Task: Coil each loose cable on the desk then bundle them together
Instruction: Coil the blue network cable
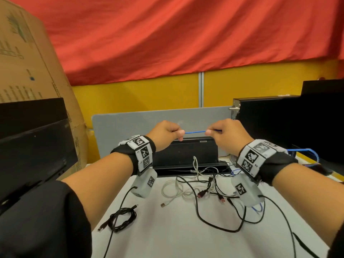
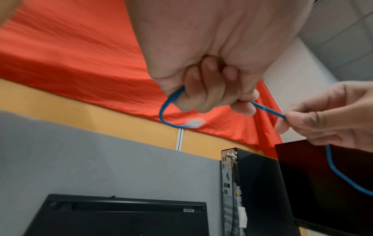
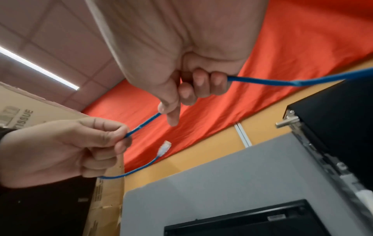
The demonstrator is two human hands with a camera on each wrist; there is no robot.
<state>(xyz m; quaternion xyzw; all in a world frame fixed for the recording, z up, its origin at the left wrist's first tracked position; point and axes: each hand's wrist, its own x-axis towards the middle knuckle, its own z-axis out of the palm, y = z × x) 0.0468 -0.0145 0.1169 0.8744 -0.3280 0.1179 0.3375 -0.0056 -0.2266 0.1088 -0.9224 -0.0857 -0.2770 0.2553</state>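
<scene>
My left hand (image 1: 167,130) and right hand (image 1: 226,132) each pinched the blue cable (image 1: 195,132), holding 1 span taut above the desk (image 1: 167,229) to start a coil.

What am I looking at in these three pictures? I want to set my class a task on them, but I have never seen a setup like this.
No machine here: a person works with bare hands, wearing one camera on the head and one on each wrist. The head view looks down at the desk; the wrist views look up along each hand. The left hand and right hand both pinch a thin blue cable, stretched between them above the desk. Its clear plug dangles below the left hand. On the desk lie a coiled black cable and a tangle of loose black and white cables.
</scene>
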